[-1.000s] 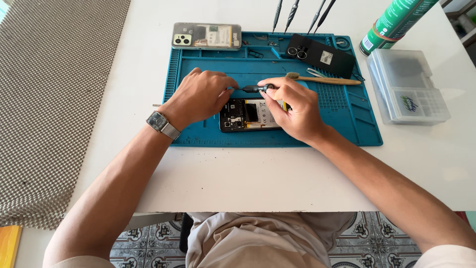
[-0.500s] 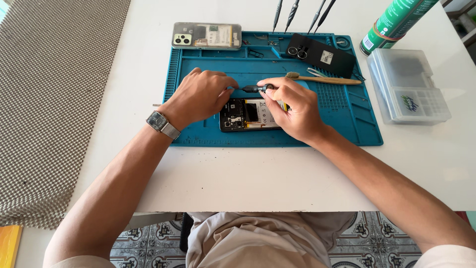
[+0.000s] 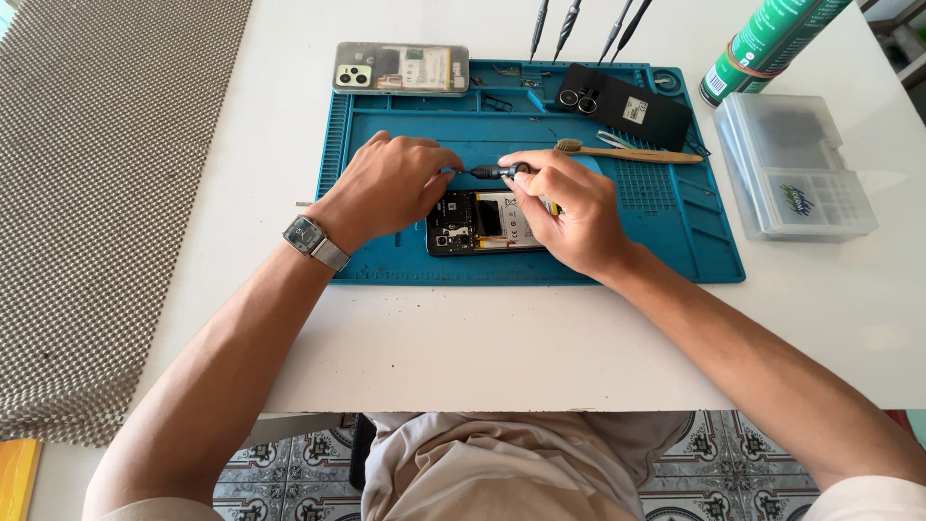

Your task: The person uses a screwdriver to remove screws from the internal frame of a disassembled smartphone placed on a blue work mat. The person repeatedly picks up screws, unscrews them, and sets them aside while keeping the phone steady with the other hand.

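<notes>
Centrally in the frame, an opened phone [image 3: 487, 222] with its back removed is seen lying flat on a blue work mat [image 3: 386, 260], circuitry and battery exposed. A small dark screwdriver [image 3: 494, 172] is held nearly level just above the phone's upper edge; the right hand [image 3: 569, 212] is closed around its handle end, while the left hand [image 3: 391, 183] is pinched narrowly at its tip, whether on the tip itself or on a tiny part cannot be told.

As a judgement, disassembly is well begun: the transparent back cover [image 3: 401, 68] is set aside at the upper left of the mat, and a black cover plate with camera rings [image 3: 622, 104] is laid at the upper right, yet the board and battery are not yet lifted out.

A wooden-handled brush [image 3: 627, 152] is lying just right of the hands. Four thin tools [image 3: 584, 24] are ranged beyond the mat's top edge, a green spray can [image 3: 772, 43] and a clear plastic parts box [image 3: 796, 169] at the far right. Bare mat is left to the right of the phone, and white table [image 3: 482, 347] below it; the table's near edge runs close under the forearms.
</notes>
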